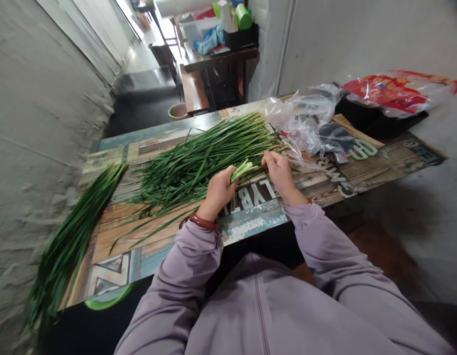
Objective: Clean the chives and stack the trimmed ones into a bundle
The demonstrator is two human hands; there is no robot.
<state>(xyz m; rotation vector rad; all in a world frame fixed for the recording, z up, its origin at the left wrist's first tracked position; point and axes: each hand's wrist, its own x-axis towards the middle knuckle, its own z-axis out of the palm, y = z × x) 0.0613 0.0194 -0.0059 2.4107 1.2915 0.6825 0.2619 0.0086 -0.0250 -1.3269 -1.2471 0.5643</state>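
Observation:
A big heap of green chives (198, 162) lies across the patterned table (250, 222). My left hand (219, 190) is closed round a small bunch of chive stalks (243, 170) near their pale ends. My right hand (278, 170) is closed in a pinch at the tip of that same bunch, beside the heap's root ends. Both sleeves are lilac, and a reddish bangle sits on my left wrist.
A second, tidy bundle of chives (73, 231) lies along the table's left end by the grey wall. Clear plastic bags (305, 118), a dark object and green-handled scissors (363, 149) sit at the right. A red-printed bag (394, 91) rests beyond. A cluttered dark table (221, 52) stands farther back.

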